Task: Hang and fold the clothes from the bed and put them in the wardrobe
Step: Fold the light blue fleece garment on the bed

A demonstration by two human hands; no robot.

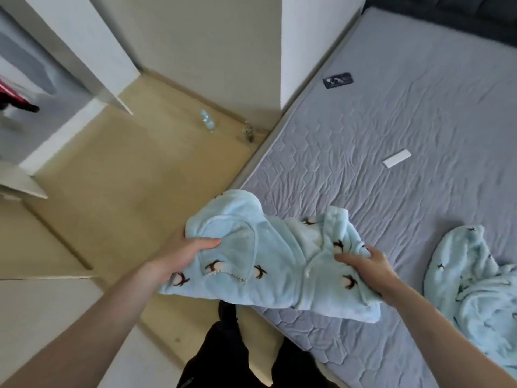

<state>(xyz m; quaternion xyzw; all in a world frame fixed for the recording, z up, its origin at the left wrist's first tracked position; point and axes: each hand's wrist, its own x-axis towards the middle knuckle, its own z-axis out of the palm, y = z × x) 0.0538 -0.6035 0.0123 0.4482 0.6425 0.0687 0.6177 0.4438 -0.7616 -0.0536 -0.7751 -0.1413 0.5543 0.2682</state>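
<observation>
Gripping a folded light-blue fleece pyjama top (279,264) over the bed's (405,121) near edge: left hand (181,253) curled round its left end, right hand (363,264) pinching the buttoned front. Matching garment (475,281) lies on bed, right.

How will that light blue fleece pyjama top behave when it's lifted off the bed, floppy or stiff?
Probably floppy: the pyjama top already bunches and sags between the left hand and right hand. Its thick fleece looks soft and grippy, so slipping from the fingers seems unlikely. Likely light for its bulk, though loose parts may dangle toward the bed.
</observation>
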